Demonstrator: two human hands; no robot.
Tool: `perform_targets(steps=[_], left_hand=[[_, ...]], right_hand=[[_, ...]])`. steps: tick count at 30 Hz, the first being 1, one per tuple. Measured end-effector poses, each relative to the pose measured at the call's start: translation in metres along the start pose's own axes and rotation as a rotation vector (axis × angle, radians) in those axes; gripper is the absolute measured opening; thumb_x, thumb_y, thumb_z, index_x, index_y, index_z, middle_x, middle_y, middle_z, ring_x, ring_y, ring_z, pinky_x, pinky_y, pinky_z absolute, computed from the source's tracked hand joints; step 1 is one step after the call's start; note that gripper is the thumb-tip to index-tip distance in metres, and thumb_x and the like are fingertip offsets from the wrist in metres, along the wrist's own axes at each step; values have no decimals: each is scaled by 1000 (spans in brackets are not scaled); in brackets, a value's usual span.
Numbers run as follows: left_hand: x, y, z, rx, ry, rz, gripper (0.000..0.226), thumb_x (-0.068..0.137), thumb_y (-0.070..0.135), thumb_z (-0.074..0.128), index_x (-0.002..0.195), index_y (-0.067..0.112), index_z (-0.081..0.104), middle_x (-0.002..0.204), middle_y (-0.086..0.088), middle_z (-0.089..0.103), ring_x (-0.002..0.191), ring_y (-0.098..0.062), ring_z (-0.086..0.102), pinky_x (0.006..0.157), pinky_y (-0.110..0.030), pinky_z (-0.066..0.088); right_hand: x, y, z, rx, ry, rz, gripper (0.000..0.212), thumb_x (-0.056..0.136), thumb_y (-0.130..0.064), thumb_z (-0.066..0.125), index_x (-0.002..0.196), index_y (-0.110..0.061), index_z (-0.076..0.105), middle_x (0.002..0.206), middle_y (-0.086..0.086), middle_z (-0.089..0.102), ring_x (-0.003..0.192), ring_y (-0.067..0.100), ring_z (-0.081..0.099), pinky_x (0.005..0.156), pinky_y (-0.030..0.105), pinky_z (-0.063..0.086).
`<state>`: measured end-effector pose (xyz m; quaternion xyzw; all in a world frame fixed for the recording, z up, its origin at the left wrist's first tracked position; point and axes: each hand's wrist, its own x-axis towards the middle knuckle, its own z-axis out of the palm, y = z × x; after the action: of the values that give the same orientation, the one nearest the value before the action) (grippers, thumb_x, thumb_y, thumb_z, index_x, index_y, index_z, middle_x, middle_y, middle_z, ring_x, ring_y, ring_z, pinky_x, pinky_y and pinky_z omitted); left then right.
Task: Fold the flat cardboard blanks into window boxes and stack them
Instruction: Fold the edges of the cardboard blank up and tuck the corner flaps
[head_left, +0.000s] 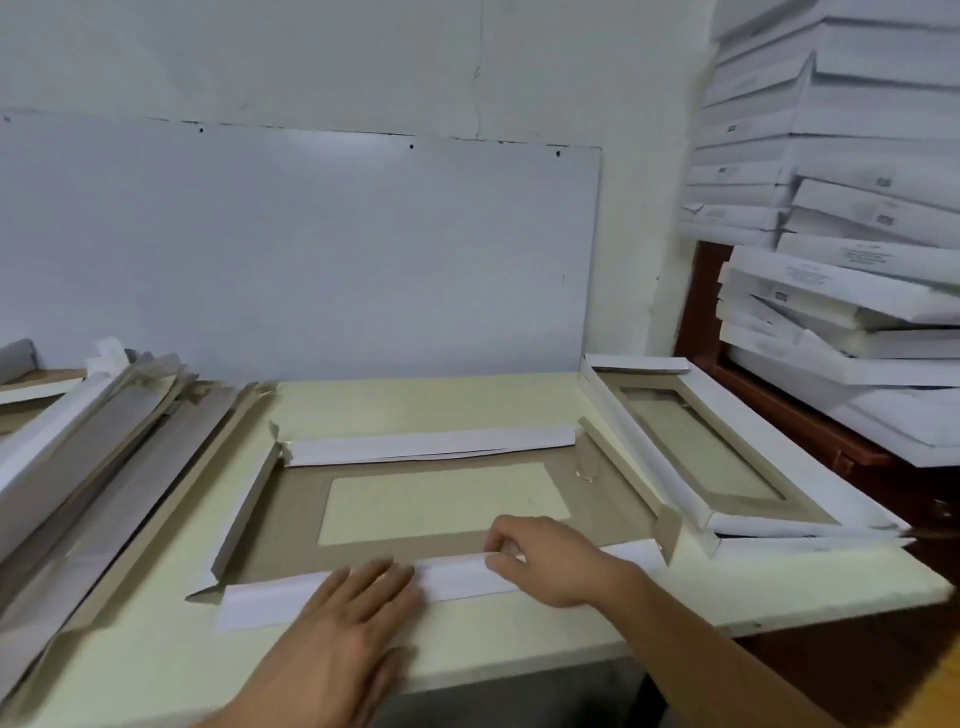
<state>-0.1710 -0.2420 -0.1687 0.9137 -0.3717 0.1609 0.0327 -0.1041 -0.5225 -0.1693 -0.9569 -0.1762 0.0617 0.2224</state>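
A cardboard blank (291, 499) with a rectangular window lies brown side up in the middle of the pale yellow table (156, 649). Its far, left and right flaps stand partly folded up. My left hand (353, 613) presses flat on the near white flap (270, 597), fingers straight. My right hand (545, 558) pinches the same flap further right, fingers curled over its top edge. A folded window box (727, 467) lies at the right end of the table. A pile of flat blanks (104, 467) leans at the left.
Tall stacks of finished white boxes (831, 208) stand at the right on a dark red cabinet (831, 441). A white board (311, 249) leans against the wall behind the table. The table's front edge runs just below my hands.
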Motion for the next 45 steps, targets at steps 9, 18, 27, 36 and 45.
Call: perform_targets(steps=[9, 18, 27, 36, 45], left_hand=[[-7, -17, 18, -4, -52, -135, 47, 84, 53, 42, 109, 26, 72, 111, 8, 70, 90, -14, 67, 72, -23, 56], [1, -56, 26, 57, -29, -164, 33, 96, 24, 32, 113, 29, 60, 104, 9, 55, 91, -16, 51, 80, -30, 43], [26, -67, 35, -209, -9, -379, 23, 98, 21, 37, 118, 25, 48, 102, 4, 58, 88, -20, 53, 83, -36, 43], [30, -60, 60, -150, -419, -325, 75, 91, 75, 2, 154, 37, -11, 157, 20, -21, 145, -2, -22, 119, -38, -11], [-23, -113, 26, -141, -560, -520, 105, 70, 95, 0, 149, 30, -25, 152, 18, -34, 139, -3, -33, 123, -43, -3]], right_hand=[[-15, 4, 3, 50, 34, -90, 19, 92, -51, 55, 106, -41, 49, 106, -15, 53, 99, 4, 52, 91, 33, 49], [-14, -13, 13, -219, 116, -214, 25, 101, -41, 43, 120, -33, 58, 109, -10, 49, 98, 10, 43, 88, 32, 36], [5, -29, 12, -190, 4, -27, 35, 103, -21, 31, 124, -29, 59, 109, -3, 59, 103, 22, 52, 86, 36, 42], [26, -43, 58, -320, -160, 4, 81, 87, -78, -5, 154, -34, -16, 162, -14, -21, 148, 11, -24, 118, 50, -17], [-28, 65, 1, -347, -114, 238, 68, 101, -59, 8, 156, -26, -13, 164, -10, -18, 148, 5, -19, 121, 36, -11]])
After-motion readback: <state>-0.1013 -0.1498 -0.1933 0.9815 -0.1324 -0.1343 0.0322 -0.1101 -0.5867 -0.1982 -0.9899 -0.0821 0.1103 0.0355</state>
